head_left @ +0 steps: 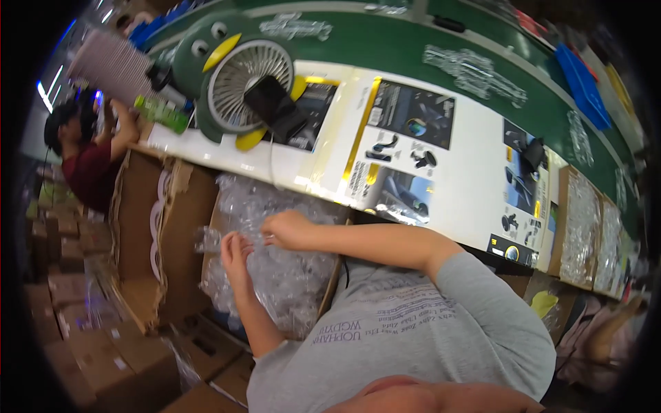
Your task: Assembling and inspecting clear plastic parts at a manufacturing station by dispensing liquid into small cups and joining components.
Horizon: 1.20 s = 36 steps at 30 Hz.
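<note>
Two bare hands at work over a heap of crumpled, clear thin-plastic pieces [292, 275] in a brown cardboard box [330, 288]. The left grip [237, 253], above the left part of the heap, is partly open, fingers curled; a small transparent plastic piece [207, 239] shows just beside its fingertips, on the outer side, but whether it is held cannot be told. The right grip [288, 229], near the left and slightly beyond it, is bent inward with fingers and thumb drawn close together; whether they pinch any of the clear plastic cannot be made out. The heap lies beneath both grips and extends toward the wearer's grey shirt [413, 323].

Left of the left grip stands an open, torn-edged brown carton [138, 241]. Beyond the right grip, a green desk [372, 43] carries a white printed card sheet [475, 179], a dark-green fan with a yellow beak [241, 89], and a black rectangular device [272, 103] in front of its grille. Farther beyond, clear moulded plastic pieces [475, 69] lie on the green surface. Well to the left of the left grip is a person in a dark red top [89, 168].
</note>
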Tool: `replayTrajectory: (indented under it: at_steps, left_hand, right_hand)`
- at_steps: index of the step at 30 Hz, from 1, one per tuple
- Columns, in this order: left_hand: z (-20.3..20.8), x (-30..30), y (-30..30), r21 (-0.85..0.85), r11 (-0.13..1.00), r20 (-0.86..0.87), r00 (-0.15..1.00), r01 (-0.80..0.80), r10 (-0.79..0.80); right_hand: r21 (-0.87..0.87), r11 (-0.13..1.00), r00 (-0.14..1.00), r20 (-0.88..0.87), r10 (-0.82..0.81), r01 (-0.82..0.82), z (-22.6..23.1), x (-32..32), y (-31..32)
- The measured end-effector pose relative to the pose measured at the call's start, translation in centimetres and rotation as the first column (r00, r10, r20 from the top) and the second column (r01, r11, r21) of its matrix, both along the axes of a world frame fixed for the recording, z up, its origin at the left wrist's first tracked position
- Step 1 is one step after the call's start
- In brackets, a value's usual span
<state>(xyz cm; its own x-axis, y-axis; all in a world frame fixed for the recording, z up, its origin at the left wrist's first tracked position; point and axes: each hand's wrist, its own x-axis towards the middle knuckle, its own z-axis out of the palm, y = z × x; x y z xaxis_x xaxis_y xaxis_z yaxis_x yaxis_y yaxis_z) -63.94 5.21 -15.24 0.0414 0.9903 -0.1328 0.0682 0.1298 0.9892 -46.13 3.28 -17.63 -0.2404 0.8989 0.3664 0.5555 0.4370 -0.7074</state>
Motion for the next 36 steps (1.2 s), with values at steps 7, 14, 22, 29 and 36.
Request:
replayTrajectory:
  at_steps: [7,14,22,29,36]
  left_hand:
    - [-0.9,-2.6,1.0,0.306,0.930,-0.007,0.977,-0.201,0.213]
    - [-1.5,-2.8,0.7,0.477,0.853,-0.026,0.966,-0.213,0.256]
    - [-1.2,-1.7,0.0,0.642,0.732,-0.096,0.924,-0.227,0.371]
    - [1.0,-1.7,-2.0,0.647,0.737,-0.128,0.925,-0.195,0.358]
    - [-0.3,5.0,-2.4,0.078,0.762,-0.871,0.416,0.643,-0.261]
  right_hand:
    - [0.305,0.952,1.000,0.012,-0.011,0.007,3.4,-1.8,0.4]
    - [0.377,0.925,0.976,-0.216,0.036,0.050,6.9,-0.7,-1.0]
    - [0.177,0.955,0.812,-0.576,-0.096,0.239,9.0,0.8,-0.4]
    - [0.078,0.888,0.552,-0.807,-0.210,0.453,13.6,6.6,-3.6]
    - [0.104,0.909,0.665,-0.716,-0.214,0.404,15.5,16.9,-18.7]
